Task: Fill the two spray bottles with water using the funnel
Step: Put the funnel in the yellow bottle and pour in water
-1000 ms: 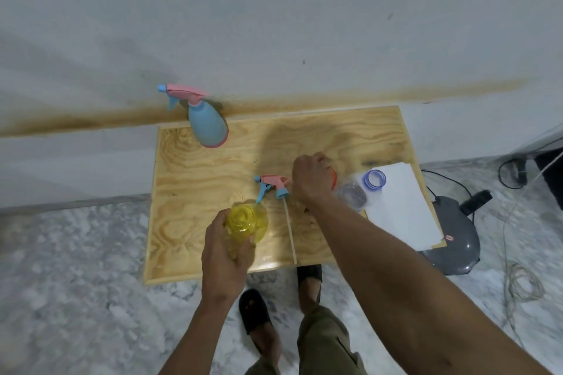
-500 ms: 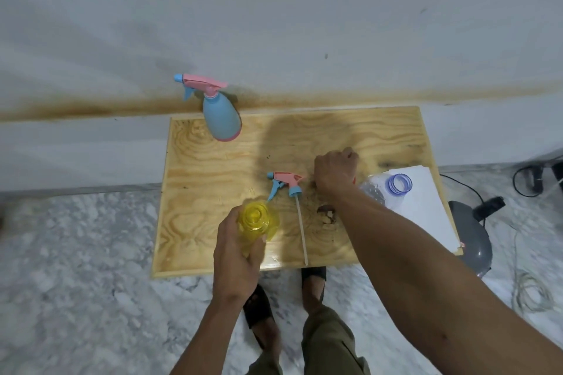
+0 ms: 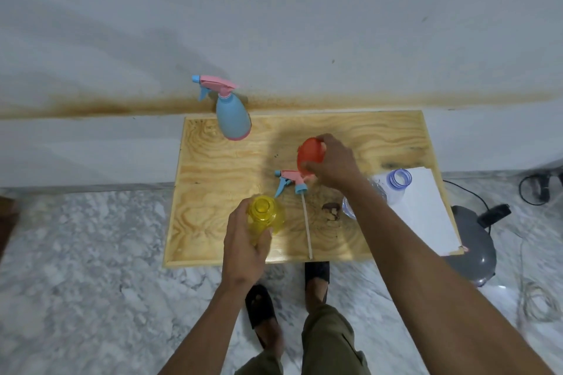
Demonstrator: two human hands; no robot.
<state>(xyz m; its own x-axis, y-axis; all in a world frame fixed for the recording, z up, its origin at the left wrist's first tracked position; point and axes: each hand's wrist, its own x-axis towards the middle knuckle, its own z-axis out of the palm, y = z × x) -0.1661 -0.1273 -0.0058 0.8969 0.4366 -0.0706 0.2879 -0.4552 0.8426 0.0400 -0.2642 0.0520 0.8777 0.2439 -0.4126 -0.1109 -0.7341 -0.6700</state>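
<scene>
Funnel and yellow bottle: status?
Left hand grips yellow bottle, neck open. Right hand holds red funnel, not yet on bottle. Sprayer head lies between them on the table.

The table (image 3: 213, 167) is bare plywood, pale and matt, with bold wavy grain and a few dark stains. The yellow bottle (image 3: 268, 216) is see-through plastic with a slight gloss. The blue bottle (image 3: 233, 119) is opaque plastic, smooth and satiny, with a pink and blue plastic trigger top. The loose spray head (image 3: 289, 181) is the same pink and blue plastic, and its dip tube is thin pale plastic. The funnel (image 3: 310, 154) is smooth orange-red plastic with a dull sheen. The water bottle (image 3: 393, 186) is thin clear plastic, crinkled. The sheet (image 3: 426, 216) looks like matt white paper. The floor (image 3: 91, 283) is polished grey-white marble. The wall (image 3: 274, 24) is matt painted plaster with a rusty brown stain.
</scene>
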